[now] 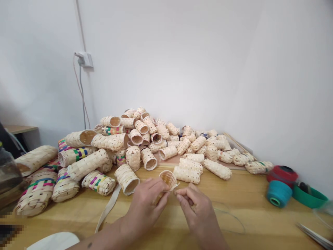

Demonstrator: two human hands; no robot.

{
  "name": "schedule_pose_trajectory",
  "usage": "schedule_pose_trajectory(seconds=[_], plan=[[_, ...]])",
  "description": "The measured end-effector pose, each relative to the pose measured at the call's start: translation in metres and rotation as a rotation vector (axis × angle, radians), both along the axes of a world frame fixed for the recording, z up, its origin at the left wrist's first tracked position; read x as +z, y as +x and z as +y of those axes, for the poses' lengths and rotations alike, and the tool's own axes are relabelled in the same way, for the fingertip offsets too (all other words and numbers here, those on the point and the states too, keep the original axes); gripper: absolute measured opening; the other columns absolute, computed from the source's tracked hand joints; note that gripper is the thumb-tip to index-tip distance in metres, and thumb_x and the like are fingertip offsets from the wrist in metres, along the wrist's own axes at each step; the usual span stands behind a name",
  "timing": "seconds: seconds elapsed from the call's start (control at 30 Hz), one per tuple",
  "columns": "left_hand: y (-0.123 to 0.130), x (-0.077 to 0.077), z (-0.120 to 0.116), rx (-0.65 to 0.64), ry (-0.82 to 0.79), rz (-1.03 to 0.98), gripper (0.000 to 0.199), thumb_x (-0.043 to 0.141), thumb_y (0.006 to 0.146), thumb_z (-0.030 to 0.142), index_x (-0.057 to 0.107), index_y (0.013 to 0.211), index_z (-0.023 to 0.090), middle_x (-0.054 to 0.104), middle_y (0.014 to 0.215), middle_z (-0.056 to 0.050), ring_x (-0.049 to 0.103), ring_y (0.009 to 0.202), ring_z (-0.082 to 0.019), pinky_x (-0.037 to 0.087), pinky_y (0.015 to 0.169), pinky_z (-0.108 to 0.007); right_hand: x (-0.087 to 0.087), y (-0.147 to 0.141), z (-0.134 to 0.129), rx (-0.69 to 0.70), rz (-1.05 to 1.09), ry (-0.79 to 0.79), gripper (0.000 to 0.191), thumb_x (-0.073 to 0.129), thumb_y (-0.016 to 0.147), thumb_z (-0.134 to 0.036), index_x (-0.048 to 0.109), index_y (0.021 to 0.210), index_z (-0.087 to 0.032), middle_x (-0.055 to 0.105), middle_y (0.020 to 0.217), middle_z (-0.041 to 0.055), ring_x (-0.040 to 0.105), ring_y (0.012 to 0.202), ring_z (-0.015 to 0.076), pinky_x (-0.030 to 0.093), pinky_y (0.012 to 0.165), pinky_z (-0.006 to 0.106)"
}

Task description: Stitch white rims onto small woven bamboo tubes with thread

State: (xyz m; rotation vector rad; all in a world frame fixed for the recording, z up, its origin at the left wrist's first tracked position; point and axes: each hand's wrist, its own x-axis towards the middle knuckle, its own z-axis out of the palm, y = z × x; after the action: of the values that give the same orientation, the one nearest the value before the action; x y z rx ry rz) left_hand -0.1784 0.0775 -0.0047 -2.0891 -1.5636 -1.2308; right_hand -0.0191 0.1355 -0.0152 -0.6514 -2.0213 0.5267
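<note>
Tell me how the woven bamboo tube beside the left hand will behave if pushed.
The woven bamboo tube will probably roll: it lies on its curved side. Its hollow end suggests lightness. Thin strips may dent if squeezed.

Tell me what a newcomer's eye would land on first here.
A big heap of woven bamboo tubes fills the back of the wooden table, with colour-banded tubes at its left. At front centre, the left hand holds a small woven tube while the right hand pinches beside it. A teal spool and a red spool sit at right.
</note>
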Motion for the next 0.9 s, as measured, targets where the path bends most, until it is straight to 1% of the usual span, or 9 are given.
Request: schedule_pose_trajectory(seconds=[0.2,0.37,0.47,0.6,0.67,0.73,0.8,0.9], plan=[[0.001,-0.001,-0.001,-0.017,0.044,0.03,0.015,0.052,0.086,0.011,0.06,0.075,0.017,0.062,0.064,-0.001,0.053,0.058,-0.014,0.035,0.059,-0.026,0.0,0.0,0.0,0.003,0.003,-0.034,0.023,0.049,0.089,-0.023,0.064,0.073,-0.02,0.059,0.064,0.0001,0.057,0.058,0.0158,0.042,0.055,0.024],[0.002,-0.002,-0.002,-0.029,0.123,0.142,0.023,0.046,0.088,0.008,0.059,0.071,0.016,0.06,0.062,-0.002,0.049,0.056,-0.014,0.031,0.056,-0.027,-0.002,0.0,0.001,0.007,0.01,-0.032,0.024,0.049,0.09,-0.026,0.063,0.072,-0.02,0.057,0.064,-0.0004,0.055,0.058,0.0156,0.041,0.055,0.024],[0.002,-0.001,-0.003,-0.031,0.128,0.216,0.028,0.043,0.089,0.008,0.059,0.069,0.017,0.057,0.06,-0.002,0.045,0.055,-0.014,0.03,0.055,-0.028,-0.002,0.0,0.001,0.018,0.015,-0.057,0.024,0.05,0.089,-0.028,0.062,0.07,-0.02,0.056,0.064,-0.0003,0.054,0.058,0.0159,0.041,0.056,0.025],[-0.001,-0.002,0.0,-0.025,0.132,0.253,0.029,0.041,0.093,0.011,0.059,0.071,0.016,0.058,0.062,-0.002,0.047,0.057,-0.014,0.031,0.057,-0.029,-0.001,0.0,0.005,0.052,0.014,-0.231,0.024,0.054,0.087,-0.032,0.064,0.069,-0.02,0.057,0.066,0.0002,0.055,0.062,0.0168,0.042,0.058,0.025],[-0.005,-0.004,0.002,-0.009,0.138,0.268,0.029,0.041,0.093,0.011,0.06,0.072,0.016,0.059,0.063,-0.002,0.048,0.058,-0.014,0.031,0.057,-0.028,-0.002,0.0,0.008,0.106,0.019,-0.334,0.022,0.055,0.085,-0.032,0.066,0.071,-0.02,0.059,0.069,0.0008,0.057,0.066,0.0175,0.044,0.061,0.026],[-0.008,-0.005,0.003,0.014,0.136,0.288,0.028,0.042,0.093,0.011,0.06,0.072,0.016,0.06,0.065,-0.002,0.049,0.059,-0.015,0.031,0.058,-0.029,-0.004,0.0,0.01,0.183,0.03,-0.424,0.019,0.055,0.084,-0.032,0.068,0.078,-0.02,0.062,0.074,0.0017,0.058,0.069,0.0181,0.045,0.065,0.027],[-0.011,-0.004,0.004,0.033,0.142,0.299,0.027,0.043,0.093,0.01,0.06,0.073,0.016,0.061,0.066,-0.002,0.05,0.06,-0.015,0.031,0.059,-0.029,-0.005,-0.001,0.012,0.228,0.057,-0.515,0.019,0.055,0.082,-0.032,0.068,0.089,-0.02,0.062,0.077,0.0018,0.057,0.067,0.0176,0.045,0.063,0.027],[-0.012,-0.003,0.005,0.023,0.187,0.299,0.025,0.045,0.094,0.011,0.061,0.075,0.016,0.062,0.065,-0.002,0.05,0.059,-0.014,0.029,0.058,-0.029,-0.004,-0.002,0.011,0.174,0.093,-0.605,0.024,0.058,0.078,-0.029,0.061,0.1,-0.02,0.059,0.072,-0.0009,0.054,0.061,0.0159,0.042,0.056,0.025]])
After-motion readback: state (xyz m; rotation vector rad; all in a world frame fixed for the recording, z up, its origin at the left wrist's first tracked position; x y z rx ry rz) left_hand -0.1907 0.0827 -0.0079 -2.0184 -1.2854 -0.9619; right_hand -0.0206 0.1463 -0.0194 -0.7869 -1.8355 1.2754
